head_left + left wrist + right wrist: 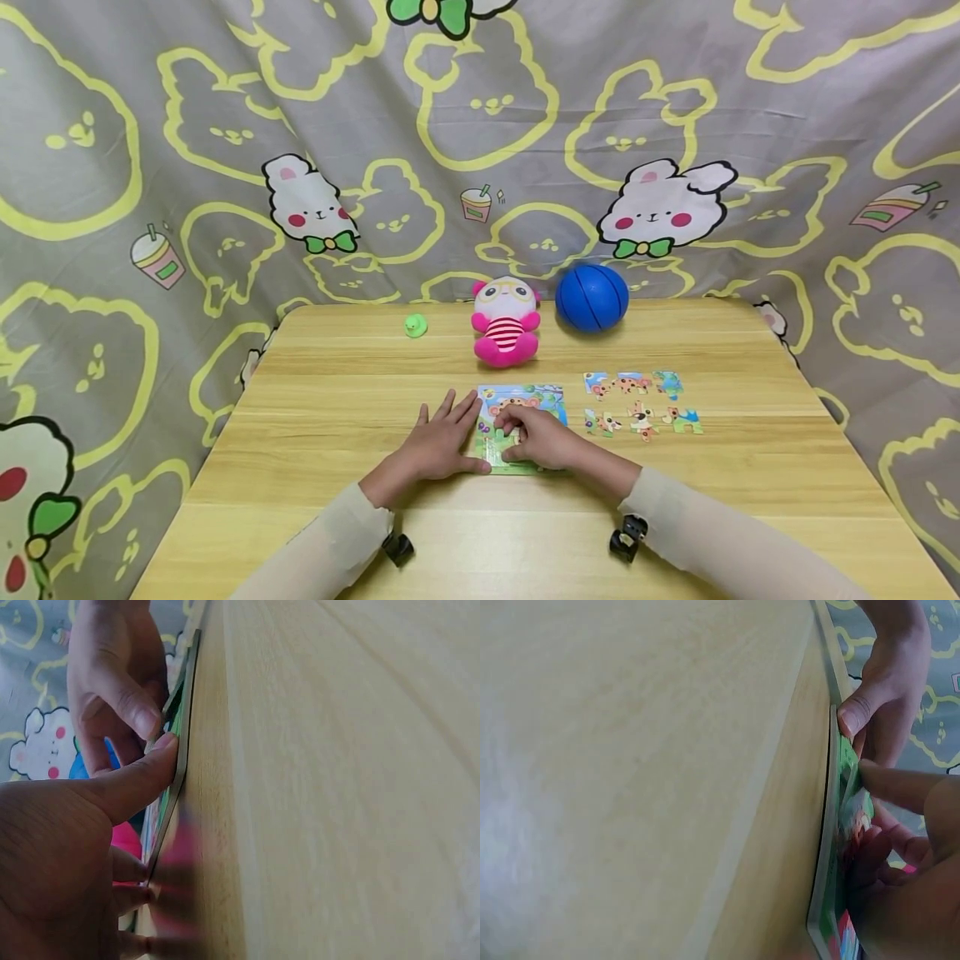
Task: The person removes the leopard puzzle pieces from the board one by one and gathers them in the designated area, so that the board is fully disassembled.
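A picture jigsaw board (557,410) lies on the table between both hands, with part of an animal's head showing in its upper half. My left hand (435,446) is spread at the board's left side, its fingers straight along that edge and its thumb on the lower left corner. Over the lower middle of the board, my right hand (546,437) has its fingers bent and pinches a puzzle piece (177,696). That piece is tilted, one edge raised off the board, as the left wrist view shows; the fingers hide much of it.
Several loose puzzle pieces (642,421) lie in two rows right of the board. Behind stand a pink and white plush toy (507,333), a blue ball (592,298) and a small green duck (416,325). A patterned curtain (525,167) surrounds the wooden table (337,375).
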The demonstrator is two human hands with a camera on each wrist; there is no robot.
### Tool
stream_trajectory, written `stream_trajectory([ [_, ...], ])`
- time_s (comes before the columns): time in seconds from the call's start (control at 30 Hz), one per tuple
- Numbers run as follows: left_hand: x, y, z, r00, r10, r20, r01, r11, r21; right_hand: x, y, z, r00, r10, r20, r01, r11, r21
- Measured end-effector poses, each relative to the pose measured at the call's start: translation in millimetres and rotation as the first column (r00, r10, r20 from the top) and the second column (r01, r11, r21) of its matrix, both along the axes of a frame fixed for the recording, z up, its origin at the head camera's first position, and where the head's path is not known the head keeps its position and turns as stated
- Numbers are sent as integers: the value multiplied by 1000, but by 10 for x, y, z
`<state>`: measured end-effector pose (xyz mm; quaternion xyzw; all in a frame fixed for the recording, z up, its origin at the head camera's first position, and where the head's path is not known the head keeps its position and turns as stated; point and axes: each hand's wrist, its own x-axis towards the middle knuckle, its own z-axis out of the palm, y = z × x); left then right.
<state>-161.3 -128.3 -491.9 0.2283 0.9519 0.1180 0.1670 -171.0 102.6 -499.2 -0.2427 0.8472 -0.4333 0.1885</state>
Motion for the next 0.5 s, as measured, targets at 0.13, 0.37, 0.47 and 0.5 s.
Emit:
stream_trajectory([
  [0.13, -3, -1, -4, 1000, -2, -5, 2, 1000, -2, -29, 21, -13, 999, -5, 37, 6, 1000, -17],
  [0.37, 1, -4, -19, 1000, -2, -9, 2, 1000, 4, -36, 26, -24, 999, -15, 39, 16, 1000, -26],
  [0.47, 2, -2, -23, 1000, -1, -10, 1, 1000, 4, -36, 12, -34, 999, -28, 24, 28, 1000, -14],
  [0.5, 2, -1, -25, 1000, -1, -11, 1, 1000, 3, -38, 8, -38, 999, -31, 18, 31, 999, -12],
])
